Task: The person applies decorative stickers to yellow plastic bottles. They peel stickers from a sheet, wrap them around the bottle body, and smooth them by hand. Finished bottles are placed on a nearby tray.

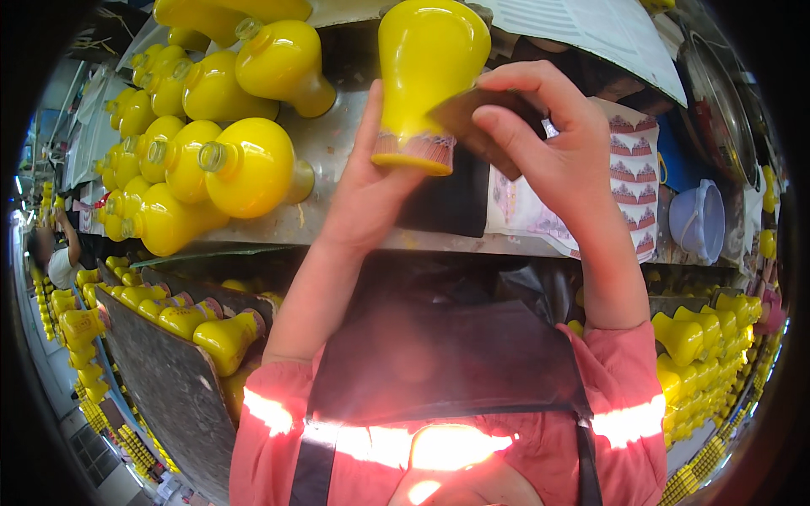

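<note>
A glossy yellow bottle (430, 59) stands base toward me above the bench, a patterned decal band (418, 145) around its flared foot. My left hand (364, 190) grips it from the left and beneath, the thumb side near the foot. Between the thumb and fingers of my right hand (553, 118) is a flat brown scraper (488, 126), its edge at the bottle's right side just above the band. Whether it touches the bottle, I cannot tell. Under my right forearm lies a sheet of decals (633, 181), printed with repeated bands like the one on the foot.
Several yellow bottles (251, 169) lie on the left of the metal bench (337, 223). A lilac bucket (699, 219) stands at the right. A dark board (164, 371) with banded bottles is lower left; more bottles (696, 346) fill the lower right. Another person (61, 261) is far left.
</note>
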Tool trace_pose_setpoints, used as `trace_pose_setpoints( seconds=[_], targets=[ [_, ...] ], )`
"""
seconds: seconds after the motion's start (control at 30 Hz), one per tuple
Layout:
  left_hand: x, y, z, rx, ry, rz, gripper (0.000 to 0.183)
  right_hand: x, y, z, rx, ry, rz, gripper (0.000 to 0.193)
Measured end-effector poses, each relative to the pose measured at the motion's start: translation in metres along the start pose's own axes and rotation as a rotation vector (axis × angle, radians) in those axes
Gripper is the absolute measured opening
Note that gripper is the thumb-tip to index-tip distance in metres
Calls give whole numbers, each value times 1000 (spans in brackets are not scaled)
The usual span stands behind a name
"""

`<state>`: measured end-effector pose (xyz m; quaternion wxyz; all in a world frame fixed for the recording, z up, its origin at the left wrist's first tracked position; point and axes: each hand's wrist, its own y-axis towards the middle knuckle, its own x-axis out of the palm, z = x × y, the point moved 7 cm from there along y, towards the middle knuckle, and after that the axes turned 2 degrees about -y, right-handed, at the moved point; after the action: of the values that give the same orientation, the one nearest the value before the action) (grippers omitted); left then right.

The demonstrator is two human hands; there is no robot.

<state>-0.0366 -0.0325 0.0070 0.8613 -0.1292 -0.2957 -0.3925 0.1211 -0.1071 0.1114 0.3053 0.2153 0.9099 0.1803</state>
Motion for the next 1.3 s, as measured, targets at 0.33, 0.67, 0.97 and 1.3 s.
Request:
trace_pose_setpoints(
  seconds=[0.33, 0.67, 0.97, 1.3],
  targets=[
    [3, 1, -2, -32, 169, -39, 105, 20, 18, -27, -289, -220, -264, 18],
    [6, -1, -1, 27, 311, -30, 102, 15, 9, -38, -329, -455, -113, 20],
    [10, -2, 2, 13, 341, 22, 99, 14, 7, -27, -247, -434, -58, 22],
    [4, -5, -3, -53, -226, -8, 75, 0, -4, -2, -3, -54, 243, 23]
  ],
)
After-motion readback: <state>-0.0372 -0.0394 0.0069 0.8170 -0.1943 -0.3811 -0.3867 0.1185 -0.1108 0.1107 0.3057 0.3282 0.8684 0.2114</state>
